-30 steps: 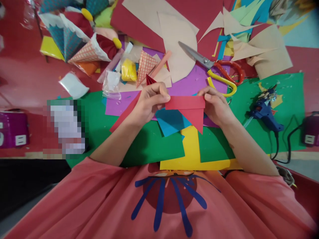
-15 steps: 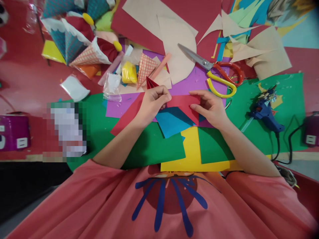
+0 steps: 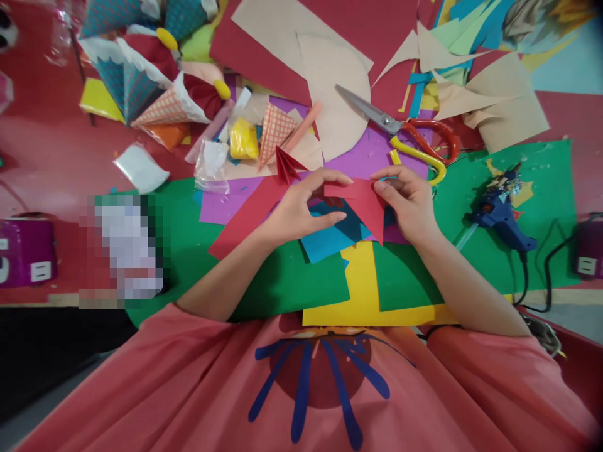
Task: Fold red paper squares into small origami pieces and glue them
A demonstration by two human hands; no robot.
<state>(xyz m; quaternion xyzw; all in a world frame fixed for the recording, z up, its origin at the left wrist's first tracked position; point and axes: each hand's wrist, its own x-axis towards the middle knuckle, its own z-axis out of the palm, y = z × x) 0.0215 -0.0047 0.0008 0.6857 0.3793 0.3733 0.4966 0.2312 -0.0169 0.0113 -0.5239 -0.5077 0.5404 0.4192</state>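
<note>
A small red paper piece point(image 3: 365, 201) is pinched between the thumb and fingers of my right hand point(image 3: 407, 198). My left hand point(image 3: 301, 204) has its thumb and fingers spread apart, just left of that piece, with nothing gripped. Beyond my left fingers lies a folded dark red paper point(image 3: 286, 166). A red strip point(image 3: 245, 216) runs under my left wrist, and a blue paper point(image 3: 327, 242) lies below both hands. Scissors with red and yellow handles point(image 3: 386, 122) rest beyond my right hand.
A blue glue gun point(image 3: 502, 216) lies on the green sheet point(image 3: 556, 251) at right, its cord trailing to the front edge. Fabric cones point(image 3: 164, 103) crowd the back left. Small bags hold yellow point(image 3: 244, 138) and white material point(image 3: 211, 160). Beige offcuts point(image 3: 504, 100) lie at back right.
My left hand has opened its fingers and let go of the red paper. The red piece has turned in my right hand, its point now lower. More of the folded dark red paper shows.
</note>
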